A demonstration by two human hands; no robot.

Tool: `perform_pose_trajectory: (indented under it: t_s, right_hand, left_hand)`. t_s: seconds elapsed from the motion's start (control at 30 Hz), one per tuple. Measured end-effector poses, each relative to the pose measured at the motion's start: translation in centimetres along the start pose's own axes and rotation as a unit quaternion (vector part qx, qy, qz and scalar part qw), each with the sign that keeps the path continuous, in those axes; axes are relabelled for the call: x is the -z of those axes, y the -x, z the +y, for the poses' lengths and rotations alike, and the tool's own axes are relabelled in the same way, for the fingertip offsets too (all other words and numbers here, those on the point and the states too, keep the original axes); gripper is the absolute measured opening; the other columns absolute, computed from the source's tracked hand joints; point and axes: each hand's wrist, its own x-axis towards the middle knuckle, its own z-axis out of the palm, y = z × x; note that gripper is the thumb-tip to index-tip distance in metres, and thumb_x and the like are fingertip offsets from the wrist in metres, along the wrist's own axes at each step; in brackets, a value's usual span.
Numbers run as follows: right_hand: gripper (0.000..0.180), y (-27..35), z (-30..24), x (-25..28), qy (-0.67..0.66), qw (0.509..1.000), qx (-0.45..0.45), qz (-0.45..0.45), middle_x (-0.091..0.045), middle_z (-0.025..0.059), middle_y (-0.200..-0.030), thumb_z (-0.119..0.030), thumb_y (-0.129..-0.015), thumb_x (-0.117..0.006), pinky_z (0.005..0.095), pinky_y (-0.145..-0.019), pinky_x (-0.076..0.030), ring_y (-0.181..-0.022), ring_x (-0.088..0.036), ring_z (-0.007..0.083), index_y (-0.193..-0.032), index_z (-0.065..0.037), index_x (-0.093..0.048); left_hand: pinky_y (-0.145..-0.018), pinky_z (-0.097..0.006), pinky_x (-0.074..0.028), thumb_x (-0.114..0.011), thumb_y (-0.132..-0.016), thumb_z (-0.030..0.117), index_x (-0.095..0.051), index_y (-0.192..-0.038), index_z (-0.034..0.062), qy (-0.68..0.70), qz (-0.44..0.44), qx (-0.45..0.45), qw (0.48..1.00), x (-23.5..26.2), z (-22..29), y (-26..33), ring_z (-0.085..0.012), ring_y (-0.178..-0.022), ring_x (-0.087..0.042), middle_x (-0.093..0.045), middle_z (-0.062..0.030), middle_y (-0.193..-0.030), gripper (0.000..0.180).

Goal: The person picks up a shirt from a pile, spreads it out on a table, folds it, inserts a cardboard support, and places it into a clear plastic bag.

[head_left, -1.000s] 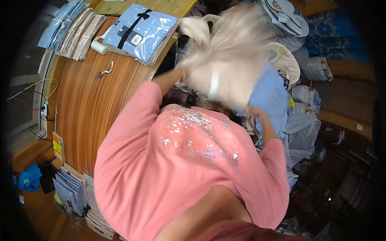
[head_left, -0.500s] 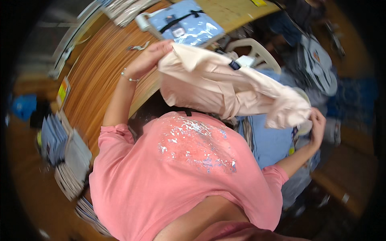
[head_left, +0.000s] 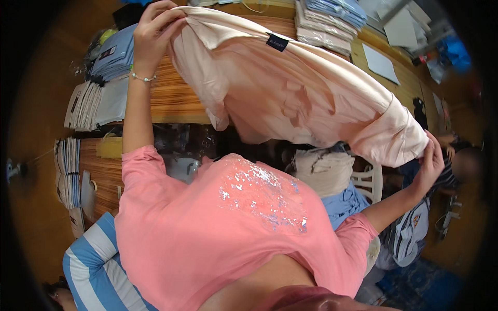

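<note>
My left hand [head_left: 154,32] and right hand [head_left: 429,167] hold the pale shirt [head_left: 321,88] spread, seemingly not yet on the far tabletop [head_left: 174,96].

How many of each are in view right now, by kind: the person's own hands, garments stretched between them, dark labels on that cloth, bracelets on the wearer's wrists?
Own hands: 2 (left hand, right hand)
Stretched garments: 1 (pale pink garment)
Labels on it: 1 (dark label)
Bracelets: 1 (beaded bracelet, left wrist)
Total: 5
</note>
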Motion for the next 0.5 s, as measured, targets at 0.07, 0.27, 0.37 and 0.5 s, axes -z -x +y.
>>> perform_pose_trajectory:
  t_s: [0.07, 0.27, 0.37, 0.5]
  right_hand:
    - [0.026, -1.3, -2.1, -3.2, -0.105, 0.987, 0.098, 0.075, -0.065, 0.0104, -0.095, -0.012, -0.093, -0.049, 0.0232, -0.078, -0.048, -0.082, -0.062, 0.0141, -0.111, 0.004, -0.059]
    - [0.032, -5.1, -1.6, -16.9, 0.066, 0.967, 0.011, -0.245, -0.060, 0.0063, -0.101, -0.014, -0.090, -0.052, 0.0252, -0.079, -0.043, -0.087, -0.055, 0.0129, -0.118, 0.001, -0.054]
    - [0.024, -5.8, -4.4, -21.6, -0.014, 0.979, -0.062, -0.193, -0.059, -0.0028, -0.075, -0.015, -0.089, -0.054, 0.0176, -0.048, -0.033, -0.057, -0.046, 0.0020, -0.104, 0.003, -0.061]
    - [0.023, -7.4, -5.1, -22.8, 0.070, 0.980, -0.039, -0.181, -0.057, -0.0043, -0.069, -0.016, -0.091, -0.050, 0.0164, -0.042, -0.026, -0.048, -0.041, 0.0010, -0.103, -0.001, -0.062]
  left_hand:
    - [-0.074, -0.024, -0.047, -0.067, -0.076, 0.001, -0.069, -0.085, 0.0030, -0.021, 0.096, -0.008, 0.995, 1.2, -3.6, 0.4, -0.0133, -0.084, -0.057, -0.059, -0.0039, -0.096, 0.010]
    - [-0.070, -0.023, -0.042, -0.052, -0.091, 0.023, -0.059, -0.098, 0.0033, 0.104, -0.095, 0.302, 0.943, 1.5, -22.5, 5.2, -0.0096, -0.079, -0.053, -0.059, -0.0038, -0.083, 0.022]
    - [-0.071, -0.023, -0.042, -0.050, -0.092, 0.024, -0.056, -0.099, 0.0045, 0.347, -0.116, 0.456, 0.811, 3.0, -24.7, 6.3, -0.0073, -0.081, -0.052, -0.057, 0.0010, -0.088, 0.021]
    - [-0.071, -0.018, -0.041, -0.059, -0.086, 0.009, -0.053, -0.097, 0.0043, 0.444, -0.171, 0.373, 0.796, 6.8, -26.4, 4.7, -0.0048, -0.083, -0.051, -0.053, 0.0032, -0.092, 0.013]
